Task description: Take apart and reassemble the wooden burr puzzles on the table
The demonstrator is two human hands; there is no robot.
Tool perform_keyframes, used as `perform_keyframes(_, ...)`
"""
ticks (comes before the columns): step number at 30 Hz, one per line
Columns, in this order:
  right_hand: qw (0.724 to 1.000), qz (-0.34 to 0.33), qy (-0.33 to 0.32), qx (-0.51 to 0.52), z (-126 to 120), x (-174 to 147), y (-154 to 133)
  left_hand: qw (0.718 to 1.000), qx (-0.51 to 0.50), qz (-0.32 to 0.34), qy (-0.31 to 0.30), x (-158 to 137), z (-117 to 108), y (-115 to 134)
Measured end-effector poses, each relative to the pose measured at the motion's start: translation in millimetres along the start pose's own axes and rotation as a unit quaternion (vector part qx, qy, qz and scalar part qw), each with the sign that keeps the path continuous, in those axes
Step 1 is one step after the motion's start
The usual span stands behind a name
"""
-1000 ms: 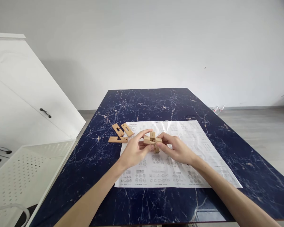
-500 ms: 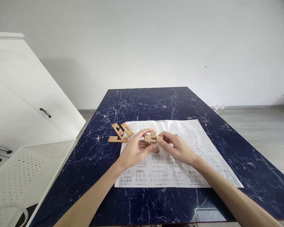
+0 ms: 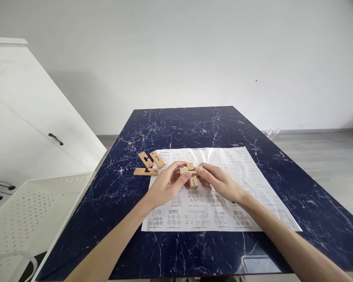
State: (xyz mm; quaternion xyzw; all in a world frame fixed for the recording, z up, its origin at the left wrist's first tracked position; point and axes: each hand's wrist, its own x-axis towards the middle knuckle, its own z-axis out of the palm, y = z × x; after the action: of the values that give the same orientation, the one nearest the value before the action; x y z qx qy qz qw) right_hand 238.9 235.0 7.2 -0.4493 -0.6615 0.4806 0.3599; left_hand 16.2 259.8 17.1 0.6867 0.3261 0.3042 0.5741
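Note:
Between my hands is a wooden interlocking puzzle (image 3: 193, 181) of light blocks that cross one another, with small dark marks on some faces. My left hand (image 3: 168, 183) grips its left side, thumb on the front. On the right side, my right hand (image 3: 219, 181) pinches it with the thumb on top and fingers curled beneath. Both hands hold it over a printed paper sheet (image 3: 247, 211). Left of my hands lie three flat wooden pieces with cut-outs: a slotted piece (image 3: 160, 161), a notched piece (image 3: 143, 157) and a lower piece (image 3: 139, 171).
The sheet, printed with small diagrams, lies on a dark blue marbled table (image 3: 176, 125). A white cabinet (image 3: 26, 98) with black handles stands at the left, above a perforated white basket (image 3: 26, 215). A pale wall rises behind the table.
My right hand has shifted its grip, its thumb moving onto the top of the puzzle. The puzzle has tilted so its lower block shows more. The flat pieces stay put.

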Motion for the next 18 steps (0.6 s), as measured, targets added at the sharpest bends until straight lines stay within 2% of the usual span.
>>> perform_keyframes(5,0.994,-0.078,0.049,-0.054,2.2,-0.7,5.1,0.997,0.069,0.023,0.024,-1.9,-0.1,3.9)
perform_keyframes(8,0.988,-0.124,0.036,-0.09,2.0,-0.8,8.5,0.996,0.08,0.032,0.014,-2.4,-0.3,4.6)
perform_keyframes(11,0.983,-0.138,0.028,-0.117,0.9,-1.4,8.6,0.997,0.072,0.032,0.013,-2.3,-0.5,4.3)
perform_keyframes(18,0.987,-0.142,0.024,-0.074,1.0,-2.0,4.7,0.999,0.012,0.035,0.0,-0.9,-2.1,2.4)
